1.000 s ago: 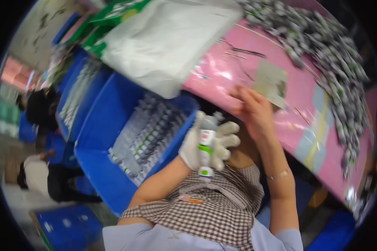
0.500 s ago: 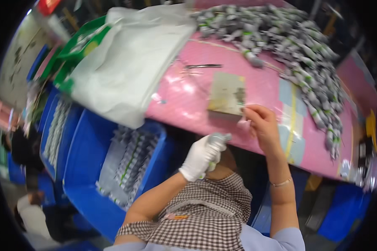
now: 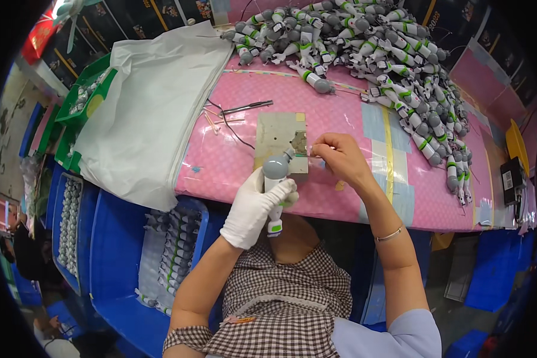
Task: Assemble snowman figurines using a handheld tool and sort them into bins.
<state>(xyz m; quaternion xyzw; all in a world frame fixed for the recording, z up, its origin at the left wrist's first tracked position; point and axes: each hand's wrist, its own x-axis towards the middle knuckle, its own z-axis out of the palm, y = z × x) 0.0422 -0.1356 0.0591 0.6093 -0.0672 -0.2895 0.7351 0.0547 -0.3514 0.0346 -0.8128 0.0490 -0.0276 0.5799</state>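
Note:
My left hand [image 3: 249, 206], in a white glove, is closed round a toy figure's arm [image 3: 275, 167], white with a grey ball shoulder and a green band at its lower end. The shoulder's small peg points up at the near edge of a grey metal block [image 3: 271, 132] on the pink table. My bare right hand [image 3: 339, 156] pinches thumb and forefinger together at the block's right side, beside a dark, worn patch on its top. What sits between those fingertips is too small to make out.
A heap of similar toy arms [image 3: 394, 65] covers the table's far right. Tweezers [image 3: 247, 107] and cotton swabs [image 3: 212, 122] lie left of the block, near a dark cable. White sheeting [image 3: 143, 113] drapes the left side, above a blue bin [image 3: 116, 250] with rows of parts.
My left hand has risen with the toy arm, from below the table edge to the block's near edge. My right hand stays pinched beside the block. The whole view has shifted slightly.

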